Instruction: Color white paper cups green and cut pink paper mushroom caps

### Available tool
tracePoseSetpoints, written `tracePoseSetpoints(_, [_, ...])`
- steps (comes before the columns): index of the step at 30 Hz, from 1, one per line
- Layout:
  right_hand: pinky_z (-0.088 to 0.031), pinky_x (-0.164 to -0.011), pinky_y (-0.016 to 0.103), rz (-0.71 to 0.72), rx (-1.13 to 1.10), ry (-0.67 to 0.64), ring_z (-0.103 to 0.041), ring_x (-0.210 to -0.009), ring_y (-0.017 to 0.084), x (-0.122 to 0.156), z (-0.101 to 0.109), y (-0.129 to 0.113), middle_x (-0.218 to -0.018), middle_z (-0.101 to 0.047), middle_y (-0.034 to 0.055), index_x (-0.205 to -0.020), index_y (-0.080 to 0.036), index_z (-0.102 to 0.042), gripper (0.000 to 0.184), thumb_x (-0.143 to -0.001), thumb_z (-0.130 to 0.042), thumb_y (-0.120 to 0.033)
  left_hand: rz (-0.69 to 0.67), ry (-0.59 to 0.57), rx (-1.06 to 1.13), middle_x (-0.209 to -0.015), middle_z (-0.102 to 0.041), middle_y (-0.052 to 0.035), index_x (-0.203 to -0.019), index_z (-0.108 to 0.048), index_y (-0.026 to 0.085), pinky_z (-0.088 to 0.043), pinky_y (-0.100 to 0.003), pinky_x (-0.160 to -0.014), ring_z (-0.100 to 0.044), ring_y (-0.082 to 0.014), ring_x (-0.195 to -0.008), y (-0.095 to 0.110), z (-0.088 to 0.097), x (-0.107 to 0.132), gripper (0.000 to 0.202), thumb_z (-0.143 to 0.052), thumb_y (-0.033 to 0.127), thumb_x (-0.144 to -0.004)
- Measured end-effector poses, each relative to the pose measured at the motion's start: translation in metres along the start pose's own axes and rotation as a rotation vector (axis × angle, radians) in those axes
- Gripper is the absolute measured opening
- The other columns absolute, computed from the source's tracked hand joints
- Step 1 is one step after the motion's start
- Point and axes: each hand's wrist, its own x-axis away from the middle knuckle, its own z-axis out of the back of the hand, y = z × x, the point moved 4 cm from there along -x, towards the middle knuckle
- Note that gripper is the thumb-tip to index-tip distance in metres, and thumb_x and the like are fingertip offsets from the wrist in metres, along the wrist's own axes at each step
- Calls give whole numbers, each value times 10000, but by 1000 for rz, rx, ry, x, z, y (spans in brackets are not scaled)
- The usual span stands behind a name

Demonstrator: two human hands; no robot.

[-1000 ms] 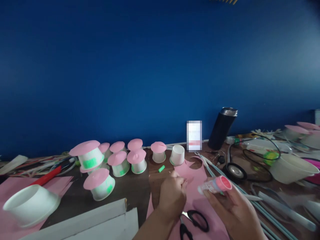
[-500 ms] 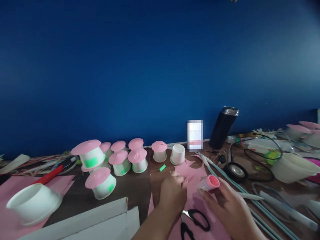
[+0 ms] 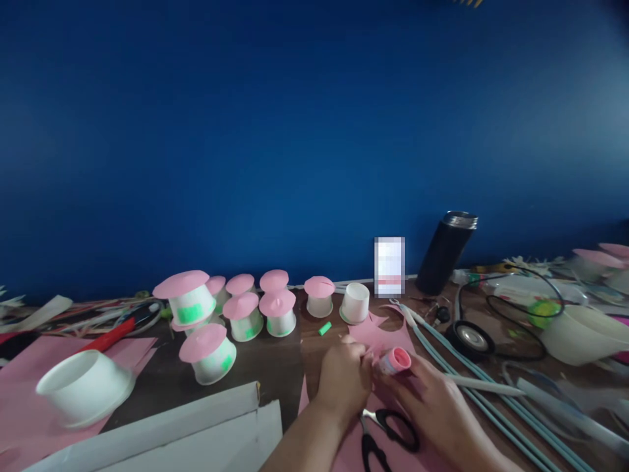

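Observation:
My left hand (image 3: 344,380) is closed in a pinch over a pink paper sheet (image 3: 382,335) on the table; what its fingertips hold is too small to make out. My right hand (image 3: 435,410) grips a glue stick (image 3: 394,361) with a pink end, its tip brought right up against the left fingertips. Black-handled scissors (image 3: 388,436) lie on the pink paper just below both hands.
Several upturned white cups with pink paper tops (image 3: 243,313) stand at the left, one plain white cup (image 3: 354,303) beside them. A black flask (image 3: 445,252) leans by the blue wall. A white bowl (image 3: 83,387), white boards (image 3: 196,432), cables (image 3: 491,328) and tubes (image 3: 472,383) surround the hands.
My right hand has brought the glue stick down and to the left, until it meets the left fingertips. The left hand has stayed in place.

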Motion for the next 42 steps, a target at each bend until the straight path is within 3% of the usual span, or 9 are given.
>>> tracePoseSetpoints(12, [-507, -736, 289, 39, 44, -5, -664, -823, 219, -4, 0, -6, -893, -718, 51, -936, -223, -650, 197, -880, -527, -367, -2, 19, 29, -759, -644, -43, -679, -652, 181, -324, -274, -610, -569, -147, -679, -2, 2, -2, 402, -390, 345, -935])
tracePoseSetpoints(22, [-488, -749, 359, 155, 204, 28, -629, -830, 246, -4, -6, -7, -884, -676, 78, -908, -201, -619, 181, -893, -486, -322, 27, -9, 17, -793, -666, -55, -720, -683, 175, -336, -278, -615, -587, -146, -692, -3, 0, -3, 404, -369, 305, -936])
tracePoseSetpoints(26, [-495, -810, 359, 162, 141, 149, -636, -917, 242, 3, 3, -7, -969, -684, 75, -1001, -217, -610, 227, -907, -472, -371, 49, -22, 1, -786, -685, -67, -708, -693, 174, -343, -280, -626, -593, -159, -707, -3, -1, -5, 362, -415, 288, -909])
tracePoseSetpoints(30, [-515, -772, 327, 107, 114, 250, -658, -908, 230, 6, 12, -6, -966, -699, 47, -1008, -243, -606, 228, -889, -492, -400, 69, -25, -10, -793, -692, -81, -707, -699, 166, -339, -285, -606, -592, -166, -690, -4, -2, -7, 341, -442, 290, -892])
tracePoseSetpoints(35, [-509, -843, 345, 130, 106, 162, -654, -969, 234, 1, 3, -2, -1019, -706, 56, -1038, -242, -622, 238, -892, -495, -381, 26, -18, -8, -770, -682, -76, -704, -695, 168, -336, -286, -607, -592, -168, -698, -4, -1, -5, 352, -419, 272, -895])
tracePoseSetpoints(42, [-504, -770, 330, 126, 134, 11, -652, -876, 238, -4, -6, -1, -936, -704, 69, -952, -216, -634, 227, -902, -476, -371, -14, 19, -2, -770, -664, -60, -711, -676, 174, -326, -282, -604, -572, -157, -679, -3, 2, -2, 381, -391, 314, -922])
